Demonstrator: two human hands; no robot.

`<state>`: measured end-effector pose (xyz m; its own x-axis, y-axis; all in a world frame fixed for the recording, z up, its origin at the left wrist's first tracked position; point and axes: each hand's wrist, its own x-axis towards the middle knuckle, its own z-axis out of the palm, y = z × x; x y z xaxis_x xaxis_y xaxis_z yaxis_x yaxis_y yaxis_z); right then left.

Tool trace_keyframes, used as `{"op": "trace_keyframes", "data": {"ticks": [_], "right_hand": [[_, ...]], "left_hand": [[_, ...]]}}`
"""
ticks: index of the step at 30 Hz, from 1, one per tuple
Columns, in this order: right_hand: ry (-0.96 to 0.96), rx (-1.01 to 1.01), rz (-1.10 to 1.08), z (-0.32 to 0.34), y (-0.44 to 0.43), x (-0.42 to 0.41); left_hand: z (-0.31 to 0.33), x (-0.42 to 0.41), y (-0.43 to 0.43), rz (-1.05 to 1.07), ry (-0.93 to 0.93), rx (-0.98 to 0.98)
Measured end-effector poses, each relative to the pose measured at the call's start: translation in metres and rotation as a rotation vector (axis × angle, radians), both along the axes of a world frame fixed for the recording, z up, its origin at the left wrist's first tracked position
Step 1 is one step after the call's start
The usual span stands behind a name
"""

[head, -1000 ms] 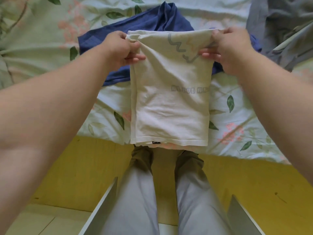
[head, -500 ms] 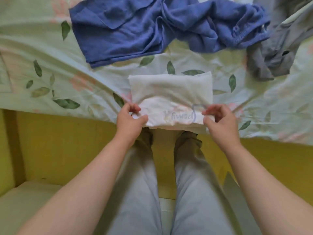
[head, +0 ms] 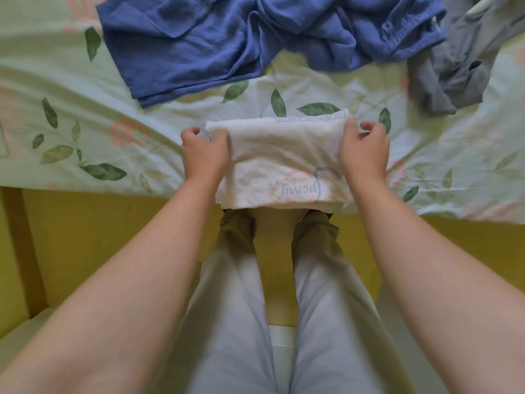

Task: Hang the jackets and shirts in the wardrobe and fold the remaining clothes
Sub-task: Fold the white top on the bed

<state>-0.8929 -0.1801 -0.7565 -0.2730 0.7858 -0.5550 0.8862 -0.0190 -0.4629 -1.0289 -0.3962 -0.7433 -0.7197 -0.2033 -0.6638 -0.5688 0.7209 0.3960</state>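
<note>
Gripping the side edges of the white T-shirt [head: 279, 160], the left hand [head: 204, 155] and right hand [head: 365, 152] are each clamped on a fold, likely to keep the layers aligned. The shirt lies at the near edge of the bed [head: 71, 115], below the blue garment [head: 227, 44]. Half a second ago the hands pinched its near edge; they now sit farther up.

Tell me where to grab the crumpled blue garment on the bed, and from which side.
Take the blue garment by its flat left part, along the straight near hem, coming from the near bed edge. That portion lies smooth and spread out, so the fingers can pinch one edge cleanly; the right part is bunched in folds beside the grey garment. Both hands are now occupied with the white T-shirt.
</note>
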Motion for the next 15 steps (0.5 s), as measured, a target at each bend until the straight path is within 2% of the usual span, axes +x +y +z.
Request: {"op": "trace_keyframes", "data": {"ticks": [2, 6, 10, 13, 15], "right_hand": [[-0.091, -0.126, 0.010, -0.010, 0.013, -0.015], [-0.146, -0.260, 0.160, -0.025, 0.015, -0.011], [-0.028, -0.299, 0.194, -0.029, 0.012, 0.001], [0.018, -0.248, 0.208, -0.026, 0.004, 0.008], [0.014, -0.207, 0.143, -0.014, -0.003, 0.016]], "left_hand": [[-0.010, -0.013, 0.000, 0.103, -0.148, 0.022], [-0.019, -0.010, -0.006, 0.127, -0.306, 0.095], [-0.024, 0.003, -0.016, 0.024, -0.224, 0.196], [-0.021, 0.013, -0.016, -0.020, -0.133, 0.193], [-0.009, 0.019, -0.011, -0.068, -0.060, 0.182]]}}
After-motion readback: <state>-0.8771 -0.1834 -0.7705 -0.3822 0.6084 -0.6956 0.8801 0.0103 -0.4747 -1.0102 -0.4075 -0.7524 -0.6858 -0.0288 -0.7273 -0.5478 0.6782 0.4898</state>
